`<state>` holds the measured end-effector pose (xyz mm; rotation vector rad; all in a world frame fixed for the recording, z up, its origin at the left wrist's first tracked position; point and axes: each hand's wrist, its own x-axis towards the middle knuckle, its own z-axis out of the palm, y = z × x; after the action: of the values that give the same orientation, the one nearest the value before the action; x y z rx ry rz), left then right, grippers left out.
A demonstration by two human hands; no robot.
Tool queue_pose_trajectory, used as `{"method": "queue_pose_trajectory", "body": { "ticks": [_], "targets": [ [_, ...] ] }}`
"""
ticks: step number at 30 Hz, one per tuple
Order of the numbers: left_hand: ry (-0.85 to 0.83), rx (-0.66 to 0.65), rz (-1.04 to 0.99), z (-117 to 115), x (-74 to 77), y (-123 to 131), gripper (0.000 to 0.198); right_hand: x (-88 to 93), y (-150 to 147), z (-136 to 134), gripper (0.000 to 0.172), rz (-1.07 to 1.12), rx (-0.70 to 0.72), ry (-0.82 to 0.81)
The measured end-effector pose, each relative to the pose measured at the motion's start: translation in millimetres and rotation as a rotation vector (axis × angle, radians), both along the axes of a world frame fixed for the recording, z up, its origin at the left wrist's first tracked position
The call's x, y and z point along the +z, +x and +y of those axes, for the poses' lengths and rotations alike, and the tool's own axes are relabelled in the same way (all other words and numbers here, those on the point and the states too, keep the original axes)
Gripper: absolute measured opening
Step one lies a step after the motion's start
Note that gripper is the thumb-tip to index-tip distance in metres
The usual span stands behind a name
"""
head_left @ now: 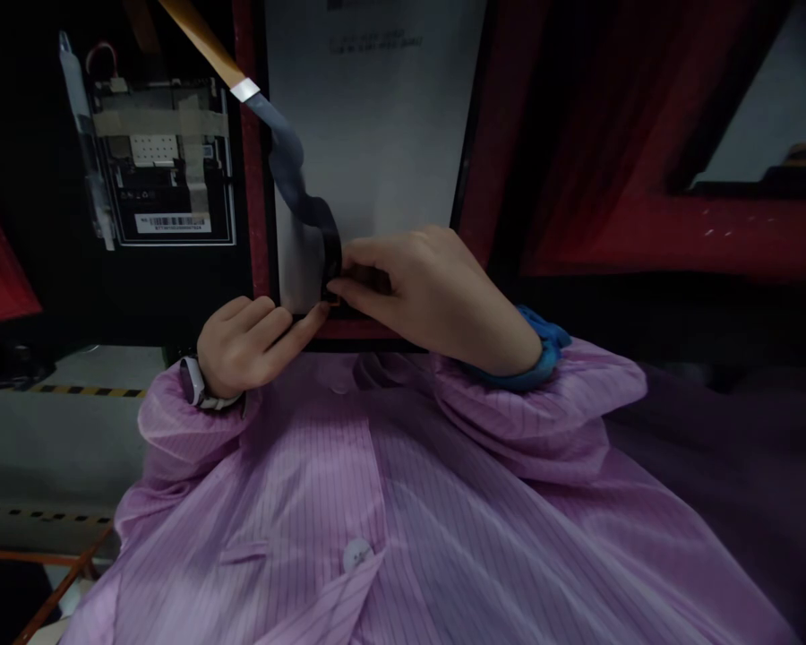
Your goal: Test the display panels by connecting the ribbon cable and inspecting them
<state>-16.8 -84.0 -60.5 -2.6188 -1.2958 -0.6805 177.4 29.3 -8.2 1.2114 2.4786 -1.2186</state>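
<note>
A dark flat ribbon cable [295, 179] runs down from an orange strip with a silver end [244, 89] at the upper left, across a large white panel [376, 125]. My right hand [430, 300] is closed, pinching the cable's lower end between thumb and fingers at the panel's bottom edge. My left hand [248, 345] is curled, its forefinger stretched out and touching that same cable end from the left. Both wrists come out of pink striped sleeves; a watch sits on the left one.
A circuit board [161, 161] with tape and a barcode label lies to the left on a black surface. Red frames [578, 179] border the white panel and fill the right side. A grey floor with yellow-black tape [73, 391] shows at lower left.
</note>
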Motion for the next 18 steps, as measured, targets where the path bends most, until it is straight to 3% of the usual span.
{"method": "queue_pose_trajectory", "body": {
  "ticks": [9, 18],
  "targets": [
    [-0.027, 0.008, -0.004, -2.8, -3.5, -2.6, 0.04, -6.4, 3.9, -2.2, 0.011, 0.143, -0.024, 0.025],
    [-0.063, 0.031, -0.017, -5.4, -6.7, -3.0, 0.047, -7.1, 4.1, -1.9, 0.011, 0.134, -0.018, 0.033]
  ]
}}
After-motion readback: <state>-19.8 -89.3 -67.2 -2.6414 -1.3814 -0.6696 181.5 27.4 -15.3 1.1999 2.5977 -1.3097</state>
